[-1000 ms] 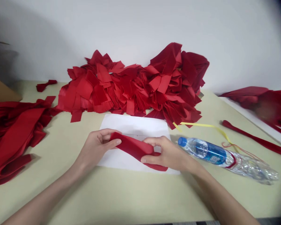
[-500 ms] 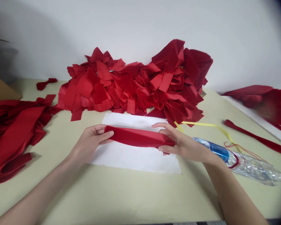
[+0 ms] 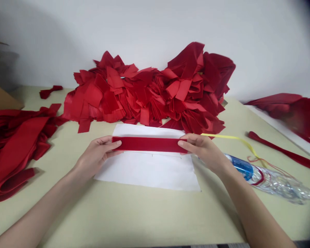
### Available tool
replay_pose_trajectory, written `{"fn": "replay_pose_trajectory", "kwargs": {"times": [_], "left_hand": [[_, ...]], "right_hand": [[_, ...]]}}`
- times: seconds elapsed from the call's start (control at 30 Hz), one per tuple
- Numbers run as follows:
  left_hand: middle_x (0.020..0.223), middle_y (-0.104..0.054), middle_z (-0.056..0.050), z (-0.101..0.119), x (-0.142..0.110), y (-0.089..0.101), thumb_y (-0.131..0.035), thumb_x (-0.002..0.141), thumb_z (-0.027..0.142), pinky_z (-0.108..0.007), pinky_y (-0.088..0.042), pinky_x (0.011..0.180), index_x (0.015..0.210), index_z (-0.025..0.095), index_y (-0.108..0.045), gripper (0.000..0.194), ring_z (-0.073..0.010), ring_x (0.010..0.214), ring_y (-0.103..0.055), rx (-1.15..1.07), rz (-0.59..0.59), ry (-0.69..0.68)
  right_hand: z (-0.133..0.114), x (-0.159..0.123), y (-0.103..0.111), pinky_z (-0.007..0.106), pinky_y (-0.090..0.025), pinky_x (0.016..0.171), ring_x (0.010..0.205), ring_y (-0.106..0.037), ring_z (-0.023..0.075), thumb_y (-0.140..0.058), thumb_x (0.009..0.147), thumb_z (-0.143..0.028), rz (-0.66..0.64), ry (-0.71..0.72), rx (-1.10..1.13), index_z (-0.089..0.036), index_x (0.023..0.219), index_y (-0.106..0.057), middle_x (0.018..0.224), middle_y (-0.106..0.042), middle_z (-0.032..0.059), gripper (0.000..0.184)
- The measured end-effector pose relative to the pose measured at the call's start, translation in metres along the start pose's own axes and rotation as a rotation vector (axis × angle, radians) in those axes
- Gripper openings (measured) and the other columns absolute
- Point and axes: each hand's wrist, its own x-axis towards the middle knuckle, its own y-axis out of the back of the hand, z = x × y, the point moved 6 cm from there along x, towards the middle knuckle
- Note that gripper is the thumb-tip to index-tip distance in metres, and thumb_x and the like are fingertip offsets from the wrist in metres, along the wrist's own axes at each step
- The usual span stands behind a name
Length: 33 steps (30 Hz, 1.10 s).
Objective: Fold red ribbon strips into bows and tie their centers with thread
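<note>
A red fabric strip [image 3: 148, 144] is stretched flat and level over a white paper sheet [image 3: 147, 170] on the beige table [image 3: 134, 213]. My left hand [image 3: 96, 155] pinches the strip's left end. My right hand [image 3: 200, 148] pinches its right end. Thin pencil marks show on the paper just below the strip.
A big heap of cut red fabric pieces [image 3: 150, 93] lies behind the paper against the wall. Long red bands [image 3: 14, 144] pile at the left. A plastic water bottle [image 3: 266, 177] lies at the right, beside a yellow ribbon [image 3: 232, 139] and more red fabric [image 3: 289, 110].
The strip was bunched and slanted between my hands; now my hands have moved apart and pulled it straight and flat across the paper. My right hand moved right and up.
</note>
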Motion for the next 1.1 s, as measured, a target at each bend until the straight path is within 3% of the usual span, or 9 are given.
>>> {"fn": "replay_pose_trajectory", "kwargs": {"times": [0.17, 0.37, 0.57, 0.83, 1.1], "left_hand": [[0.06, -0.04, 0.006, -0.001, 0.0, -0.002, -0.072, 0.063, 0.026, -0.03, -0.053, 0.086, 0.058, 0.016, -0.051, 0.024, -0.0051, 0.057, -0.046, 0.038, -0.014, -0.006], [0.054, -0.027, 0.007, 0.003, -0.004, -0.004, -0.07, 0.066, 0.027, -0.029, -0.052, 0.089, 0.053, 0.017, -0.044, 0.031, -0.0037, 0.049, -0.035, 0.07, -0.008, -0.054], [0.055, -0.024, 0.008, 0.002, -0.006, -0.004, -0.07, 0.066, 0.028, -0.028, -0.051, 0.09, 0.053, 0.018, -0.039, 0.036, -0.0039, 0.049, -0.036, 0.078, -0.001, -0.067], [0.055, -0.03, 0.008, 0.002, -0.005, -0.006, -0.07, 0.067, 0.027, -0.023, -0.05, 0.087, 0.055, 0.017, -0.044, 0.03, -0.0033, 0.053, -0.043, 0.126, -0.003, -0.075], [0.051, -0.041, 0.009, 0.004, -0.006, -0.008, -0.071, 0.066, 0.024, -0.025, -0.051, 0.085, 0.054, 0.017, -0.053, 0.023, -0.0044, 0.054, -0.051, 0.121, -0.013, -0.096]], "right_hand": [[0.003, 0.002, 0.007, 0.023, -0.041, 0.045, 0.049, -0.05, 0.0106, -0.066, 0.068, -0.049, 0.129, 0.018, -0.011, -0.018, 0.096, -0.063, 0.052, -0.049, -0.0042, 0.042], [0.014, 0.005, 0.015, 0.025, -0.049, 0.059, 0.061, -0.057, 0.0128, -0.07, 0.064, -0.043, 0.127, -0.069, 0.141, -0.019, 0.087, -0.065, 0.065, -0.058, -0.0003, 0.034], [0.021, 0.006, 0.019, 0.024, -0.05, 0.065, 0.069, -0.058, 0.0118, -0.073, 0.064, -0.036, 0.154, -0.147, 0.266, -0.019, 0.087, -0.065, 0.075, -0.062, 0.0017, 0.029], [0.02, 0.006, 0.02, 0.021, -0.05, 0.064, 0.067, -0.06, 0.0108, -0.076, 0.061, -0.032, 0.213, -0.142, 0.33, -0.017, 0.081, -0.065, 0.073, -0.064, 0.0015, 0.028], [0.023, 0.008, 0.023, 0.018, -0.051, 0.061, 0.063, -0.06, 0.0089, -0.078, 0.057, -0.03, 0.251, -0.106, 0.373, -0.017, 0.076, -0.066, 0.067, -0.065, -0.0002, 0.026]]}}
